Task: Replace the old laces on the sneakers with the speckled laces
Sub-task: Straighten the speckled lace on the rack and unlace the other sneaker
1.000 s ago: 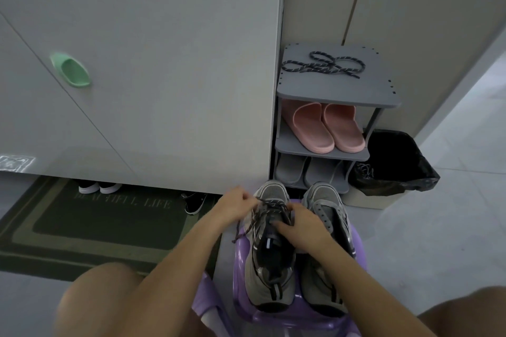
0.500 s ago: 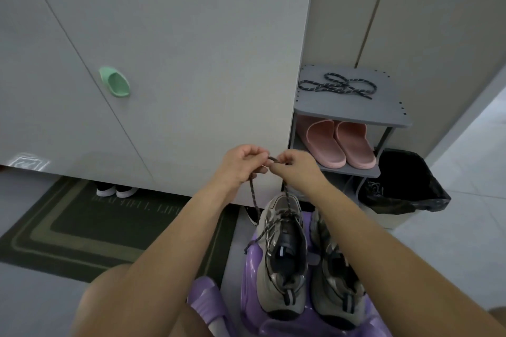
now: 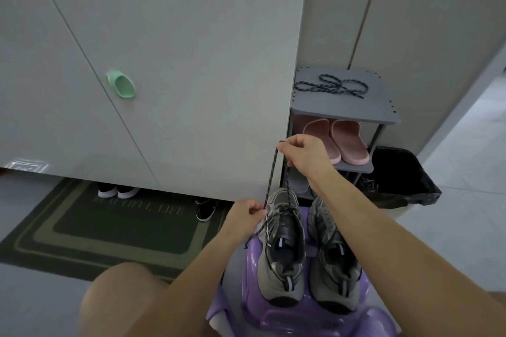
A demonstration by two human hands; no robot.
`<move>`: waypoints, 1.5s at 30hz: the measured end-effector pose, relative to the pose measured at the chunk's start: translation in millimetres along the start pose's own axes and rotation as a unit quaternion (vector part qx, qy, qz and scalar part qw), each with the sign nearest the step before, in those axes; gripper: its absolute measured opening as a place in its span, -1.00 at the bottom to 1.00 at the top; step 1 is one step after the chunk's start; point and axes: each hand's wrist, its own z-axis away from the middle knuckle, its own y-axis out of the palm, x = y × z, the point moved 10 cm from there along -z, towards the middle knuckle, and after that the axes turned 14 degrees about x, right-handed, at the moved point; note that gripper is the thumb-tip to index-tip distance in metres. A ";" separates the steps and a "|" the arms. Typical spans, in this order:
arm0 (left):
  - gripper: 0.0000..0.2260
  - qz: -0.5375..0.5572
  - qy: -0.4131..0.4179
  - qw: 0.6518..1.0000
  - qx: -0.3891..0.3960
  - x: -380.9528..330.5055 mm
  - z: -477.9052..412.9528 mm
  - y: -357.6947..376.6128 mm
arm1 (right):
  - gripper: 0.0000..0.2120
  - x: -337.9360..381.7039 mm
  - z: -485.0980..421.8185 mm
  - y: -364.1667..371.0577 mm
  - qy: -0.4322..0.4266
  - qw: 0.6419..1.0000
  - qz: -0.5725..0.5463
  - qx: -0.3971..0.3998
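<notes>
Sneakers (image 3: 284, 279) toes fwd, lace (image 3: 271, 172) near-vertical, R hand (image 3: 304, 153) pinches top, L hand (image 3: 246, 213) pinches lower strand

Dim flat indoor light, brighter at right, soft focus, wide-angle edge bending

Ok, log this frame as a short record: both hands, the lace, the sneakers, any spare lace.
left hand: pinches lace low, beside the left sneaker's toe
right hand: grips lace high above that sneaker
lace: speckled, runs from the sneaker up to the right hand
sneakers: side by side on purple stool
spare lace: speckled, lying on top of grey rack
</notes>
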 end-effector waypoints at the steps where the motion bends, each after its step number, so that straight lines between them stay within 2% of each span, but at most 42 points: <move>1: -0.84 -0.052 -0.008 0.999 0.010 1.2 -0.3 2.1 | -0.79 0.2 -1.3 2.4 -0.001 1.000 -0.007 0.004; 3: -0.87 -0.151 -0.035 0.986 0.054 3.0 -0.1 9.9 | -0.80 -0.3 -4.6 9.8 0.003 1.000 -0.015 0.019; 5: -0.87 -0.174 -0.054 0.980 0.075 3.5 1.3 12.6 | -0.83 -0.7 -7.9 24.2 0.004 0.998 -0.036 0.058; 7: -0.87 -0.090 -0.064 0.992 0.065 2.5 4.2 9.3 | -0.89 -5.7 -8.5 43.2 0.017 0.991 -0.066 0.118; 9: -0.87 0.092 -0.077 0.991 0.052 6.5 7.6 7.8 | -0.94 -19.5 -6.0 52.2 0.048 0.987 -0.034 0.150; 10: -0.85 0.175 -0.078 0.980 0.049 7.3 9.1 8.4 | -0.90 -29.2 -4.1 50.9 0.064 0.986 0.013 0.152; 12: -0.81 0.273 -0.072 0.958 0.042 6.2 10.9 9.1 | -0.81 -47.8 0.4 43.7 0.078 0.974 0.155 0.149; 15: -0.81 0.342 -0.059 0.938 0.019 4.4 9.9 6.5 | -0.67 -72.9 14.5 45.6 0.089 0.927 0.316 0.182; 18: -0.83 0.360 -0.059 0.931 0.002 7.6 5.5 7.6 | -0.72 -87.8 26.8 52.7 0.090 0.913 0.339 0.207; 20: -0.85 0.367 -0.056 0.928 0.005 9.2 1.9 11.7 | -0.83 -89.5 28.3 52.6 0.078 0.912 0.353 0.195; 22: -0.86 0.369 -0.052 0.928 0.013 9.0 -0.7 15.7 | -0.86 -87.8 26.7 49.7 0.065 0.906 0.380 0.176; 24: -0.89 0.327 -0.057 0.943 0.021 9.2 -3.4 16.3 | -0.86 -88.1 24.6 47.5 0.054 0.901 0.397 0.169; 26: -0.89 0.239 -0.070 0.968 0.009 9.8 -7.5 10.5 | -0.87 -91.4 21.8 45.9 0.052 0.895 0.407 0.173; 30: -0.79 0.119 -0.061 0.989 -0.059 2.7 -21.5 -6.7 | -0.80 -105.7 14.9 38.4 0.065 0.896 0.406 0.168; 34: -0.76 -0.010 -0.054 0.997 -0.057 -5.3 -33.3 -4.7 | -0.75 -123.1 19.8 46.2 0.058 0.880 0.428 0.200; 37: -0.77 -0.103 -0.054 0.992 -0.043 -7.6 -34.2 1.9 | -0.76 -127.9 21.3 47.2 0.059 0.882 0.421 0.202; 40: -0.72 -0.144 -0.060 0.987 -0.033 -6.9 -34.7 5.8 | -0.78 -130.1 16.7 41.6 0.069 0.899 0.385 0.197; 45: -0.81 -0.176 -0.060 0.982 -0.010 -13.4 -40.4 9.2 | -0.79 -140.6 8.8 30.5 0.106 0.900 0.388 0.166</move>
